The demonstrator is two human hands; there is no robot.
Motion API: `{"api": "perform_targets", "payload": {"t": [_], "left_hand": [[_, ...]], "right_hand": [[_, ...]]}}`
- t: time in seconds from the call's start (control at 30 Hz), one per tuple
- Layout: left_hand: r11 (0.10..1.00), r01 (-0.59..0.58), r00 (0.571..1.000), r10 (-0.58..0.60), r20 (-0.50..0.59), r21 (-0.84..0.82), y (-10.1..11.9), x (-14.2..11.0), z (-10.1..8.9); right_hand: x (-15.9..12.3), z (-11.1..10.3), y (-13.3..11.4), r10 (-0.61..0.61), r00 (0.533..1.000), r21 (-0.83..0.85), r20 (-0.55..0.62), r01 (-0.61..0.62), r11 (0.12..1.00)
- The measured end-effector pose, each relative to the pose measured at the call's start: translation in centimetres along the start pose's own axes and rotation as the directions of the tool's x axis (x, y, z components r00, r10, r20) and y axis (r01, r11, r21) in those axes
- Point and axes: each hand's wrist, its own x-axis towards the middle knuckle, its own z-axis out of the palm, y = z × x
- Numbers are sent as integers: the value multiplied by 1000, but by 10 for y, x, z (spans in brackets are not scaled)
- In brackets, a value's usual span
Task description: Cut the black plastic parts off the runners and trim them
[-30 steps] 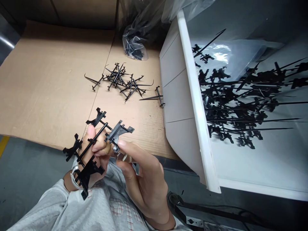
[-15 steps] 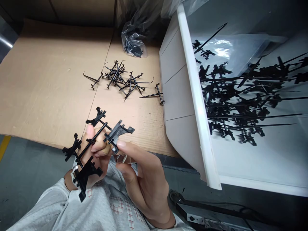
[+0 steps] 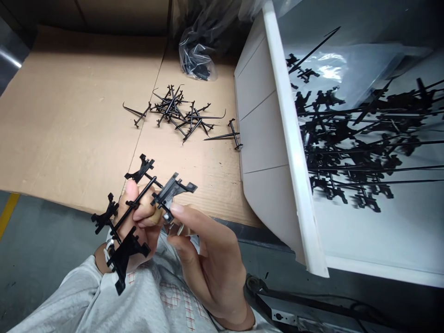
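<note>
My left hand (image 3: pixel 144 217) is closed around the stem of a black plastic sprue (image 3: pixel 137 203), held above the table's front edge. Several winged black brackets branch off it, one large bracket (image 3: pixel 126 254) hanging lowest. My right hand (image 3: pixel 215 259) is at the sprue's right side, its index fingertip against another bracket (image 3: pixel 173 192). The thumb sits lower, apart from the index finger. Between them shows a small shiny, pale thing (image 3: pixel 178 230), mostly hidden, whose kind I cannot make out. The other right fingers curl out of sight.
Bare black sprue stems (image 3: pixel 180 113) lie in a loose pile on the cardboard-covered table (image 3: pixel 79 115). Behind them is a clear plastic bag (image 3: pixel 197 60) with dark pieces. At right, a white bin (image 3: pixel 294 152) with a raised wall holds many black sprues (image 3: pixel 347 138).
The view has shifted slightly, so the table and bin appear a little further right. Both hands and the sprue keep almost the same pose.
</note>
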Motion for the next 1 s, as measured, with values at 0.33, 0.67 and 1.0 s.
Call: {"api": "perform_targets", "payload": {"t": [0.33,0.67,1.0], "left_hand": [[998,42,991,-37,127,-37,6,-1,10],[991,57,992,-43,115,-121,2,-1,5],[996,88,988,-86,127,-12,5,5,13]], "right_hand": [[2,-1,0,11,1000,23,11,-11,1000],[2,0,1,0,1000,47,10,-1,999],[-10,-4,6,-4,1000,-47,-31,2,999]]}}
